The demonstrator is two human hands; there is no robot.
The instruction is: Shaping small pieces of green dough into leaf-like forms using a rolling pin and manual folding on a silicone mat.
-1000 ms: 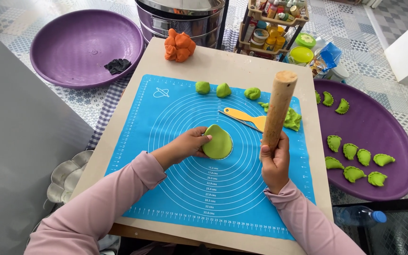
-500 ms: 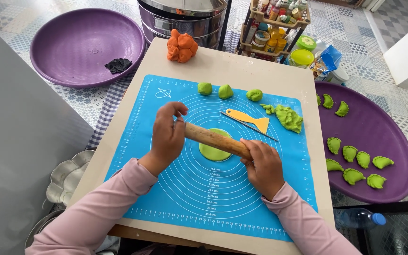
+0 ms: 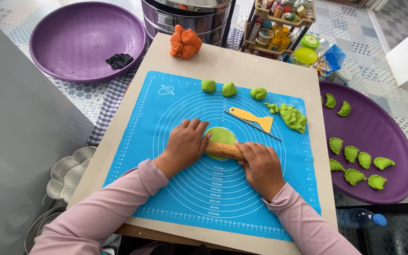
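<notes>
Both hands, the left hand (image 3: 185, 143) and right hand (image 3: 259, 163), press palms down on a wooden rolling pin (image 3: 224, 150) lying across a flat green dough disc (image 3: 220, 136) on the blue mat (image 3: 166, 189).

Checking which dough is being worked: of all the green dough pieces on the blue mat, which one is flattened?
The green dough disc under the rolling pin; the three green dough balls stay round.

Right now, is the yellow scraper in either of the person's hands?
No, the yellow scraper lies on the blue mat while the left hand and right hand press the rolling pin.
</notes>
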